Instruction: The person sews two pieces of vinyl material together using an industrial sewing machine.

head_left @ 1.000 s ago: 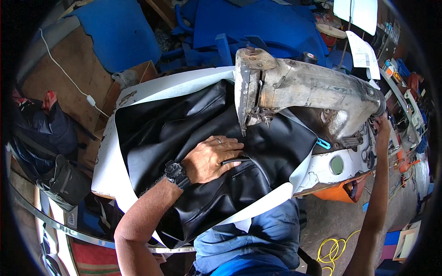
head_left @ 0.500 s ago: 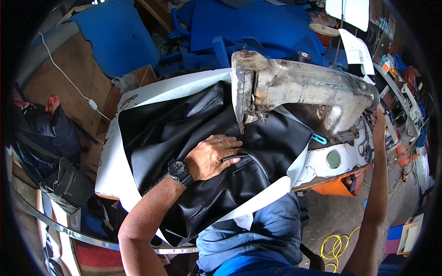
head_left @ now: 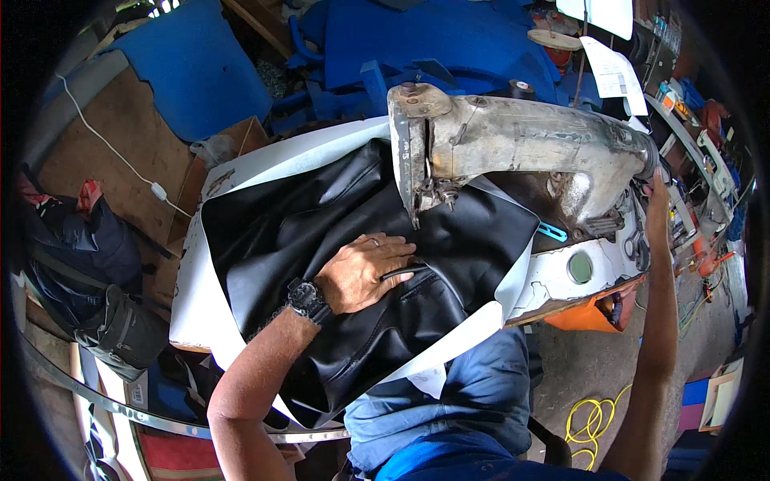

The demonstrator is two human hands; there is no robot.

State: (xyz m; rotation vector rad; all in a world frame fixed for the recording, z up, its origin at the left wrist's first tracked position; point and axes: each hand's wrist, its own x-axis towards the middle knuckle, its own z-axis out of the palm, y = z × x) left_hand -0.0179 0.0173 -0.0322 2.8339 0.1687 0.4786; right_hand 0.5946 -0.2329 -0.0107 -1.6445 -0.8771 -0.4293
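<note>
A black, glossy leather-like cover with white backing lies creased across the sewing machine table. My left hand, with a black watch on its wrist, rests on it, fingers pressed forward. A raised fold or piping of the cover is caught between thumb and forefinger. Just ahead of these fingers, the needle end of a worn, grey sewing machine comes down close to the cover. At the machine's far right end, my right hand is closed round the handwheel; its fingertips are partly hidden.
Light-blue thread snips, a round green-topped inset and scissors are right of the cover. An orange bag hangs below the table edge. Blue sheets are piled behind; a dark bag stands left.
The whole view has shifted slightly, moving the machine a little left in the picture. Both hands keep their places on the cover and the handwheel.
</note>
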